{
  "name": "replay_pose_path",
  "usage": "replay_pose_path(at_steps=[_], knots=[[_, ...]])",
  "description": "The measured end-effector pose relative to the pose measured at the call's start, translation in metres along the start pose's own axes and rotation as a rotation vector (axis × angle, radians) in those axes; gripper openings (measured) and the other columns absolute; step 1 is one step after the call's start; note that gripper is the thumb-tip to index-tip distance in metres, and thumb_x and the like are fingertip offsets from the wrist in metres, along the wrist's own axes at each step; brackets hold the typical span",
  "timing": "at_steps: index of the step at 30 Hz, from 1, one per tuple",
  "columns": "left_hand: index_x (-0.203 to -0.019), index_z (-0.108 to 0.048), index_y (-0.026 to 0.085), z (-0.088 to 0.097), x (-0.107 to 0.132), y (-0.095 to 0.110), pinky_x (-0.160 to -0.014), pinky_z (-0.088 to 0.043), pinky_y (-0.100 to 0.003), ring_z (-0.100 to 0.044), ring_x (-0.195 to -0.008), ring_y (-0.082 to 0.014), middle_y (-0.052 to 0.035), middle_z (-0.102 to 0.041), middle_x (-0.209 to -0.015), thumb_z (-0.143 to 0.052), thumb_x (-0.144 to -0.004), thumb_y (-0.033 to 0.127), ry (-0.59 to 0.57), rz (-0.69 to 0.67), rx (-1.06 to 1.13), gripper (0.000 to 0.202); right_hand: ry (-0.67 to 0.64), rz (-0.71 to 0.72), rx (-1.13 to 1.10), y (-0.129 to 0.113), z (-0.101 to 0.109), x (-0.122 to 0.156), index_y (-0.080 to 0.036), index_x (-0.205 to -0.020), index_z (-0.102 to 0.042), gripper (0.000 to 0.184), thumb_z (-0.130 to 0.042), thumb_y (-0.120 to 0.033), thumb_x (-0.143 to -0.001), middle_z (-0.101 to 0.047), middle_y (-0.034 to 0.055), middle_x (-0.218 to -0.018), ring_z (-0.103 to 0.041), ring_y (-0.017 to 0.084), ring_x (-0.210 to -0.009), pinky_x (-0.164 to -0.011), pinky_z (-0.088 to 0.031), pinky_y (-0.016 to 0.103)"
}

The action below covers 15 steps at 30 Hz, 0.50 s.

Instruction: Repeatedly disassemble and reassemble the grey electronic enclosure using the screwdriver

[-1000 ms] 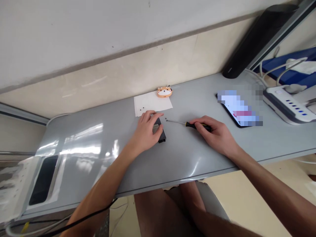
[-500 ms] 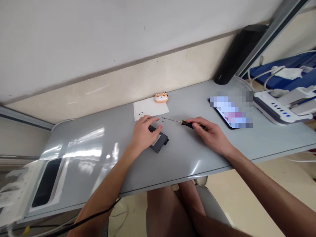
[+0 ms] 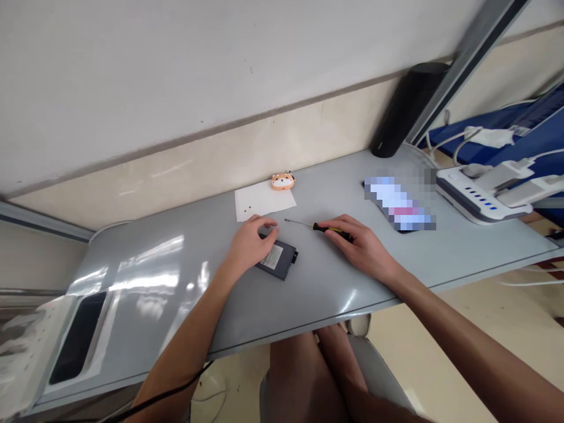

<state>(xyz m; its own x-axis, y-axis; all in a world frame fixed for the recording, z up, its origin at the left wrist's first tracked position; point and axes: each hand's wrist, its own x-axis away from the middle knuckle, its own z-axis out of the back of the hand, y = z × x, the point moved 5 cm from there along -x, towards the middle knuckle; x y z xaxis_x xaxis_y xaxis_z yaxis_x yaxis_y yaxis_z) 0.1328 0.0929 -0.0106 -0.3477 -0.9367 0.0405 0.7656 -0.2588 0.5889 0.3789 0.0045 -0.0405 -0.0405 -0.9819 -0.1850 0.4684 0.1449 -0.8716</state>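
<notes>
My right hand (image 3: 363, 249) is closed around the black and yellow handle of a screwdriver (image 3: 332, 230). Its thin shaft points left, with a tiny dark spot, perhaps a screw, at the tip. Close to that tip is my left hand (image 3: 251, 247), its fingers curved and a gap between thumb and forefinger; nothing shows in the gap. Under and beside this hand lies a flat dark rectangular case (image 3: 284, 261) with a pale label and a small tab on its right end. The hand hides the case's left part. Small dark screws (image 3: 247, 209) rest on a white sheet of paper (image 3: 268, 200).
An orange animal-faced case (image 3: 282, 181) sits on the paper's back edge. To the right are a blurred phone (image 3: 399, 205), a black bottle (image 3: 405, 114) and a power strip (image 3: 480, 197) with plugs. A dark phone (image 3: 79, 338) lies at the table's left end.
The whole view has shifted slightly. My left fingers have curled and drawn closer together, showing more of the case's label. The screwdriver remains in my right hand, its tip still near my left fingers.
</notes>
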Motion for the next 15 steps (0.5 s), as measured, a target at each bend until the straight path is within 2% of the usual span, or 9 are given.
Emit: replay_pose_path(at_steps=[5,8,12,15], knots=[[-0.118,-0.080,0.026,-0.0017,-0.0007,-0.0040,-0.071,-0.056,-0.034,-0.063,-0.068,-0.0144,-0.0032,-0.074,-0.111,-0.070,-0.097,0.036,0.000,0.008,0.022,0.026,-0.015,0.007,-0.083,-0.0009,0.0027,0.0007,-0.030,-0.120,-0.084,0.041,-0.060,-0.059,-0.104,-0.077,0.0103,-0.120,-0.073,0.028,-0.111,-0.101,-0.060,0.044],[-0.122,-0.081,0.029,-0.0036,0.0003,-0.0030,-0.074,-0.057,-0.033,-0.065,-0.073,-0.0152,-0.0023,-0.073,-0.110,-0.075,-0.096,0.040,0.007,-0.035,0.054,0.029,-0.033,0.015,-0.118,-0.0003,0.0039,0.0021,-0.032,-0.121,-0.085,0.041,-0.062,-0.062,-0.103,-0.077,0.0097,-0.122,-0.072,0.027,-0.114,-0.102,-0.059,0.043],[-0.111,-0.083,0.030,-0.0057,0.0003,-0.0018,-0.079,-0.058,-0.032,-0.069,-0.087,-0.0176,-0.0017,-0.073,-0.109,-0.079,-0.095,0.039,0.026,-0.125,0.104,0.019,-0.095,0.017,-0.136,0.0004,0.0011,0.0028,-0.033,-0.121,-0.085,0.042,-0.062,-0.063,-0.103,-0.078,0.0097,-0.121,-0.072,0.028,-0.113,-0.099,-0.060,0.042],[-0.101,-0.084,0.028,-0.0068,-0.0003,-0.0012,-0.078,-0.058,-0.031,-0.069,-0.089,-0.0179,-0.0018,-0.074,-0.104,-0.075,-0.099,0.039,0.017,-0.185,0.139,0.014,-0.100,0.008,-0.133,0.0005,0.0004,0.0025,-0.033,-0.120,-0.086,0.043,-0.062,-0.064,-0.102,-0.078,0.0095,-0.122,-0.072,0.028,-0.114,-0.102,-0.059,0.044]])
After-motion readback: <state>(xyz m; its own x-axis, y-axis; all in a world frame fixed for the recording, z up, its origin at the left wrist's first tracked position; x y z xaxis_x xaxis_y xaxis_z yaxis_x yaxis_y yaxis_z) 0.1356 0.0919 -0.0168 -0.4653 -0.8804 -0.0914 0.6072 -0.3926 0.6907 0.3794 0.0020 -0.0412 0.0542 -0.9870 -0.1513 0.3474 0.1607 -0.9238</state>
